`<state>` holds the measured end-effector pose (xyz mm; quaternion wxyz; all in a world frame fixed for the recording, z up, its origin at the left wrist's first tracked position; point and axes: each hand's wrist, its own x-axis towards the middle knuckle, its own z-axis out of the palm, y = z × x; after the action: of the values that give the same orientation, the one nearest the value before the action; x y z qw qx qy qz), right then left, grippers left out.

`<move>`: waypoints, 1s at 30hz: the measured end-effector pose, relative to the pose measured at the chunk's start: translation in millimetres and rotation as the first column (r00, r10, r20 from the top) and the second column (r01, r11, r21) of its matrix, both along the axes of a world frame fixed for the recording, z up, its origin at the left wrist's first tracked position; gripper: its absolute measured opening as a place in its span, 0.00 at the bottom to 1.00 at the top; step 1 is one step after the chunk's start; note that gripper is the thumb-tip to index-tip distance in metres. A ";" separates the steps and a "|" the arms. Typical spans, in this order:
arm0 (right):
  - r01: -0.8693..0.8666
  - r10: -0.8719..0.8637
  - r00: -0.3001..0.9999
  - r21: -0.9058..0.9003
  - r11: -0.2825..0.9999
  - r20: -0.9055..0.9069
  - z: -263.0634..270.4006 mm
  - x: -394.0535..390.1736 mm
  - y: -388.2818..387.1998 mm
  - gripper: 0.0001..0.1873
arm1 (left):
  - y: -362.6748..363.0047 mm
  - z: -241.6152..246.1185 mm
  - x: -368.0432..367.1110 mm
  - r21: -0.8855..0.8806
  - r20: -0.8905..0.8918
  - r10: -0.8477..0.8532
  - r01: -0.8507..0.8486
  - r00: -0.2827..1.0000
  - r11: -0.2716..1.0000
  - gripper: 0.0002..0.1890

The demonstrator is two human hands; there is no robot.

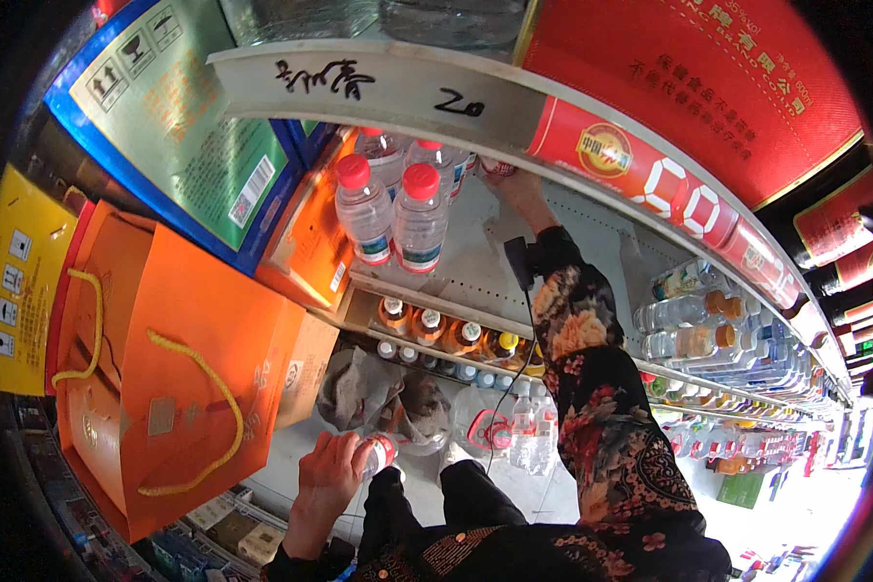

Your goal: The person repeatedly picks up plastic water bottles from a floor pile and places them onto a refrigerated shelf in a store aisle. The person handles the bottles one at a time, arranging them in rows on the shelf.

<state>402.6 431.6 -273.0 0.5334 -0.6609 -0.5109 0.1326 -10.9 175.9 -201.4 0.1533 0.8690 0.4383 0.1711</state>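
My left hand [327, 465] is low in front of me, closed around a clear plastic bottle [380, 455] with a red and white label. My right arm, in a black floral sleeve, reaches up to a metal shelf. There my right hand [513, 185] is at a bottle with a red label [496, 166], partly hidden by the shelf's front edge. Left of that hand, several clear water bottles with red caps [420, 207] stand grouped on the shelf [473, 254]. A black device [518, 263] with a cable hangs by my right wrist.
An orange gift bag [189, 378] with yellow cord handles stands at left, below a green and blue box [189, 138]. Amber bottles [429, 326] line a lower shelf. Plastic-wrapped bundles [411, 411] and large bottles [480, 422] stand near the floor. More bottles [684, 313] fill shelves at right.
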 end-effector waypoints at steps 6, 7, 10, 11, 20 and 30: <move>-0.120 0.128 0.992 0.298 0.947 -0.008 82.9 -66.1 -66.6 0.16 | 1.0 3.1 -0.9 0.005 0.007 -0.014 0.014 1.000 1.000 0.10; -0.192 0.174 0.980 0.258 0.947 0.091 99.4 -79.3 -76.0 0.16 | 1.4 2.7 -0.1 0.050 0.005 -0.034 0.033 0.999 0.998 0.10; -0.389 0.390 0.747 -0.123 0.913 0.538 141.2 -104.6 -83.7 0.17 | 0.5 0.7 2.2 0.138 0.006 -0.083 0.082 0.997 0.987 0.10; -0.443 0.431 0.659 -0.146 0.885 0.617 151.6 -110.5 -78.7 0.18 | -0.4 0.4 2.0 0.139 0.011 -0.088 0.085 0.996 0.987 0.10; -0.104 0.279 0.621 -0.276 0.955 0.732 176.0 -114.4 -84.4 0.23 | -15.7 3.0 -9.9 0.049 -0.011 -0.049 0.050 0.999 0.998 0.10; -0.185 0.471 0.611 -0.464 0.866 0.636 182.0 -89.4 -89.3 0.24 | -17.2 0.3 -17.4 0.029 -0.051 -0.060 0.062 0.997 0.998 0.09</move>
<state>313.2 342.3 -91.0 0.1217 -0.6344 -0.7621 0.0434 -28.3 158.7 -201.1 0.1340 0.8882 0.4126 0.1515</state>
